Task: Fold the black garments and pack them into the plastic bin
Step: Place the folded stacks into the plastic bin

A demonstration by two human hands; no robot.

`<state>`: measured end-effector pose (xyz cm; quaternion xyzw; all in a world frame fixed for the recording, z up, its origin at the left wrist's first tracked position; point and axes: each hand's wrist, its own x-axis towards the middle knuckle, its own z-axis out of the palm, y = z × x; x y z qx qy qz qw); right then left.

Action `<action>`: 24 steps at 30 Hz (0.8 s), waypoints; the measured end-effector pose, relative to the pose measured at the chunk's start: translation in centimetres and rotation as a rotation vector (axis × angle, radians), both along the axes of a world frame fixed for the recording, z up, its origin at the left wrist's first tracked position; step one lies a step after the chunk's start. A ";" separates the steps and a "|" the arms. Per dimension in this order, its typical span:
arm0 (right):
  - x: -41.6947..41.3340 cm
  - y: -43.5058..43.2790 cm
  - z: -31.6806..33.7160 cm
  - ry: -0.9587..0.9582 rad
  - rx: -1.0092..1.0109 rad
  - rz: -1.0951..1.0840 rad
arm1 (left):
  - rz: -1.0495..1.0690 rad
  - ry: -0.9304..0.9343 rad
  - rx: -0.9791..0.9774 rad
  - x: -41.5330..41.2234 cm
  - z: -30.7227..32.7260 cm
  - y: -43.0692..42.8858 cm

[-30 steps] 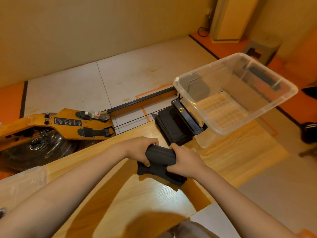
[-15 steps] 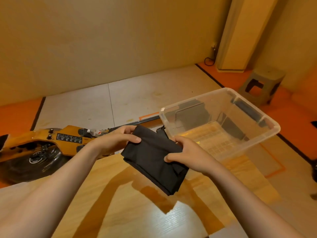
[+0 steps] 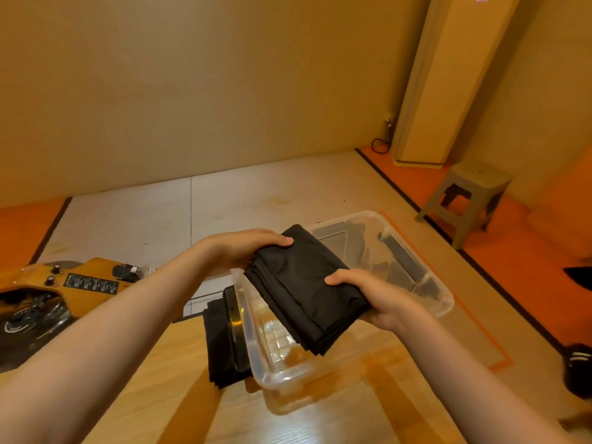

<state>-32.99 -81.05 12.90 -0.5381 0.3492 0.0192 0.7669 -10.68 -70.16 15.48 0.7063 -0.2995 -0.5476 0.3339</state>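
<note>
A folded black garment (image 3: 301, 283) hangs in the air above the clear plastic bin (image 3: 429, 280), tilted down toward me. My left hand (image 3: 243, 248) grips its far left edge, thumb on top. My right hand (image 3: 371, 293) holds its right side, thumb on top and fingers underneath. The bin stands on the wooden table (image 3: 368, 379), and its visible floor is bare. A second folded black garment (image 3: 221, 350) lies on the table against the bin's left wall, partly under a black latch.
An orange rowing machine (image 3: 64, 283) lies on the floor to the left. A grey plastic stool (image 3: 471, 200) stands at the back right beside a tall cream unit (image 3: 448, 78). Dark shoes (image 3: 579, 366) show at the right edge.
Both hands lifted the folded garment off the table and carried it forward and right, from in front of me to over the bin. The camera has tilted up.
</note>
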 end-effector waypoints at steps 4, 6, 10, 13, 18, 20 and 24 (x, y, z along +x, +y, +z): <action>0.2 -2.3 -1.8 0.032 0.173 -0.145 | 0.112 0.065 0.119 -0.4 -0.9 -3.6; 0.3 -3.3 -2.7 0.021 0.244 -0.201 | 0.214 0.115 0.089 -0.8 -2.3 -4.6; 0.7 -5.0 -4.4 0.061 0.319 -0.249 | 0.469 0.258 0.007 -2.7 -6.1 -5.8; 0.9 -6.1 -6.1 0.175 0.335 -0.196 | 0.671 0.284 -0.020 -5.3 -9.2 -6.3; 2.4 -8.8 -8.0 0.384 0.278 -0.014 | 0.877 0.278 -0.017 -6.2 -12.3 -7.8; 2.9 -9.6 -8.6 0.409 0.283 0.022 | 0.903 0.271 0.013 -6.1 -13.2 -8.4; 3.7 -10.9 -10.5 0.408 0.340 0.052 | 0.926 0.280 0.045 -5.2 -14.5 -9.2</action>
